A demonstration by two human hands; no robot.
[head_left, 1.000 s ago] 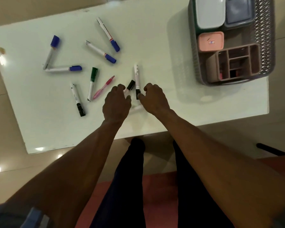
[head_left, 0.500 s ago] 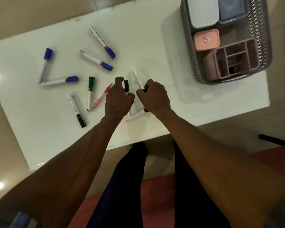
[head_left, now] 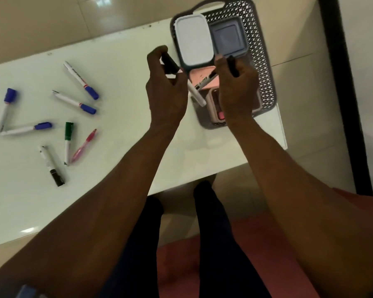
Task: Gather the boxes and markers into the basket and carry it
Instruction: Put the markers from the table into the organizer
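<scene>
The grey perforated basket (head_left: pixel 263 67) stands at the table's far right corner. Inside it are a white-lidded box (head_left: pixel 193 40), a blue-grey box (head_left: pixel 227 38), a pink box (head_left: pixel 199 75) and a pink compartment organiser (head_left: pixel 212 108). My left hand (head_left: pixel 165 91) is raised at the basket's left edge, shut on a black-capped white marker (head_left: pixel 195 94). My right hand (head_left: pixel 237 87) hovers over the organiser, shut on black-capped markers (head_left: pixel 232 65). Several markers lie on the table's left half: blue-capped ones (head_left: pixel 80 79), a green one (head_left: pixel 68 141), a pink pen (head_left: pixel 84 145) and a black-capped one (head_left: pixel 52 166).
The white table (head_left: pixel 121 117) ends near my legs, with its right edge just past the basket. Tiled floor surrounds it. A dark post (head_left: pixel 349 104) runs along the far right. A red seat (head_left: pixel 256 254) is below me.
Both hands closed on the black-capped markers near the table's front middle, lifted them and carried them right to the basket. The view swung right with them.
</scene>
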